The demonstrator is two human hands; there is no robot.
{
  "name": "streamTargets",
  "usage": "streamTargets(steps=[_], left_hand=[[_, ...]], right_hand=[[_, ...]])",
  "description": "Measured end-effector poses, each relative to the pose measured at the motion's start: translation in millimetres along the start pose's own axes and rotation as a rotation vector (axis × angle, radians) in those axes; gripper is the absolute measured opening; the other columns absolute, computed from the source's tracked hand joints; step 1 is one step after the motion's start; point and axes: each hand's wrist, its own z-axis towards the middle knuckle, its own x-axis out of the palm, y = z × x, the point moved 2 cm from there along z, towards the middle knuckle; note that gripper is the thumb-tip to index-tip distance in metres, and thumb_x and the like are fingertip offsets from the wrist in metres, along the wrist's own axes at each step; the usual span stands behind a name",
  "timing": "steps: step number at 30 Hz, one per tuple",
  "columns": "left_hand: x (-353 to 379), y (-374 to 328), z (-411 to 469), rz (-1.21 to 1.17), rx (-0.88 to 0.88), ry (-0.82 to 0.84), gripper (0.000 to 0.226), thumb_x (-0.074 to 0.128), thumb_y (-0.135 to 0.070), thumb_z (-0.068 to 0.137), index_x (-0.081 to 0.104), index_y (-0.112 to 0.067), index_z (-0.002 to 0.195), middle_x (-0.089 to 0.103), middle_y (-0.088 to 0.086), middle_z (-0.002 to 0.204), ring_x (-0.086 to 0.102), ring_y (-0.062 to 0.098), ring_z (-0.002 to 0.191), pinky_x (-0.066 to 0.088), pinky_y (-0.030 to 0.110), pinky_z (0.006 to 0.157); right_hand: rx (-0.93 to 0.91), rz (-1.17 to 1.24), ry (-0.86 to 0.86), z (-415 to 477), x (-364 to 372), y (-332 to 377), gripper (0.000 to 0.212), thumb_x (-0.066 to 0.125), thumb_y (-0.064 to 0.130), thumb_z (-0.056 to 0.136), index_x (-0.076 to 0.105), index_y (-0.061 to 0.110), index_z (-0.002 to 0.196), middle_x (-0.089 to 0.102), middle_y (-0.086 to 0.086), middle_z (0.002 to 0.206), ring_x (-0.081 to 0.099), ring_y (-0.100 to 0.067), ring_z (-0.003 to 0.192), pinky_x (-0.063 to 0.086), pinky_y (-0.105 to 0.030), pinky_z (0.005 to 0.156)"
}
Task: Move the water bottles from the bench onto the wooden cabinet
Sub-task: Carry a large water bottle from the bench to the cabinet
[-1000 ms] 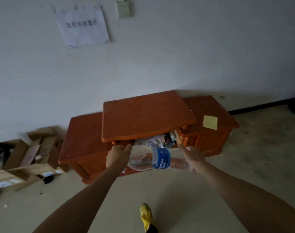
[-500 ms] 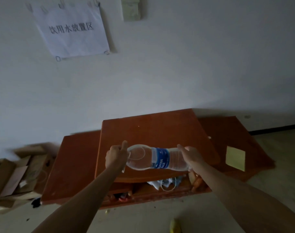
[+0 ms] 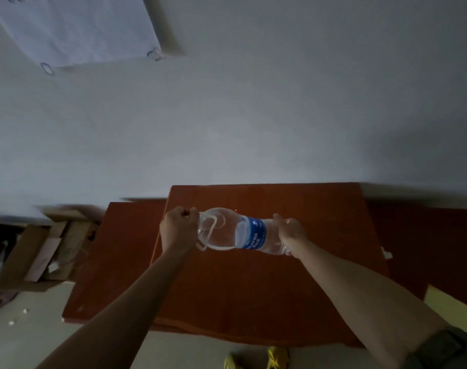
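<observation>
The wooden cabinet [image 3: 253, 288] sat right up against the wall. It had a raised middle top [image 3: 293, 203] and a lower wing on each side. A yellow paper note [image 3: 450, 312] lay on the right wing [image 3: 426, 235], toward its near end. On the floor [image 3: 27, 339] left of the left wing [image 3: 115, 262] sat some opened cardboard boxes [image 3: 40, 251], plus a couple of small white scraps [image 3: 24, 311] nearer in.

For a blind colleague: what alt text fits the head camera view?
A left hand and right hand hold a clear, blue-labelled water bottle sideways by its ends over a reddish wooden cabinet against a white wall. Cardboard boxes lie on the floor at left.
</observation>
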Motion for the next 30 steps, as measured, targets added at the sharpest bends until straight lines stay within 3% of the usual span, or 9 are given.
streamTargets(steps=[5,9,13,16,18,22,25,27,30], left_hand=[[29,-28,58,0.062,0.111,-0.037,0.022,0.055,-0.019,0.095,0.067,-0.006,0.082,0.063,0.0,0.07,0.058,0.013,0.062,0.046,0.026,0.055],[52,-37,105,0.109,0.205,-0.069,0.023,0.057,-0.022,0.093,0.071,-0.004,0.092,0.072,0.01,0.088,0.066,0.022,0.08,0.055,0.038,0.074],[71,-40,130,0.145,0.243,-0.074,0.023,0.057,-0.024,0.093,0.07,-0.005,0.093,0.068,0.012,0.096,0.064,0.023,0.082,0.055,0.039,0.077],[89,-39,139,0.191,0.262,-0.025,0.024,0.056,-0.024,0.094,0.07,-0.004,0.094,0.067,0.013,0.098,0.064,0.023,0.081,0.055,0.036,0.073],[97,-41,137,0.228,0.287,-0.008,0.026,0.054,-0.022,0.096,0.068,-0.001,0.094,0.065,0.013,0.098,0.061,0.02,0.075,0.048,0.023,0.063],[108,-57,136,0.27,0.356,0.012,0.029,0.053,-0.024,0.096,0.069,0.0,0.093,0.062,0.012,0.096,0.053,0.014,0.068,0.03,0.009,0.055],[118,-73,136,0.217,0.398,0.103,0.034,0.052,-0.03,0.096,0.07,-0.001,0.096,0.058,0.009,0.094,0.053,0.014,0.07,0.034,0.011,0.056],[129,-83,133,0.171,0.448,0.22,0.036,0.051,-0.033,0.096,0.07,-0.004,0.103,0.055,0.006,0.096,0.054,0.015,0.077,0.042,0.018,0.062],[146,-98,126,0.155,0.513,0.337,0.035,0.049,-0.034,0.096,0.068,-0.009,0.111,0.052,0.002,0.1,0.055,0.016,0.086,0.042,0.019,0.068]], right_hand=[[0.057,0.178,0.039,76,32,39,0.062,0.041,0.052,0.096,0.048,0.003,0.133,0.059,-0.018,0.125,0.06,-0.035,0.107,0.053,-0.045,0.09],[0.135,0.283,0.093,125,59,59,0.059,0.042,0.049,0.098,0.044,0.004,0.136,0.053,-0.019,0.133,0.054,-0.038,0.118,0.048,-0.048,0.095],[0.224,0.351,0.172,159,77,69,0.065,0.044,0.055,0.094,0.038,0.01,0.141,0.049,-0.018,0.137,0.051,-0.042,0.121,0.044,-0.058,0.097],[0.266,0.34,0.199,172,82,66,0.057,0.05,0.047,0.094,0.045,0.009,0.136,0.057,-0.017,0.126,0.058,-0.037,0.109,0.054,-0.044,0.076],[0.244,0.308,0.225,172,80,65,0.048,0.054,0.04,0.094,0.05,0.009,0.131,0.062,-0.015,0.117,0.062,-0.032,0.1,0.051,-0.035,0.058],[0.195,0.307,0.272,172,66,61,0.037,0.058,0.027,0.094,0.055,0.008,0.126,0.064,-0.009,0.109,0.062,-0.021,0.086,0.048,-0.028,0.055],[0.092,0.303,0.246,169,56,54,0.023,0.052,0.019,0.098,0.06,0.01,0.117,0.067,-0.008,0.107,0.064,-0.018,0.086,0.052,-0.027,0.059],[0.029,0.295,0.236,165,50,49,0.027,0.045,0.018,0.101,0.059,0.01,0.123,0.067,-0.005,0.103,0.064,-0.015,0.083,0.055,-0.03,0.065],[0.002,0.256,0.247,164,44,40,0.03,0.04,0.021,0.103,0.054,0.015,0.129,0.065,0.002,0.099,0.064,-0.015,0.089,0.056,-0.045,0.087]])
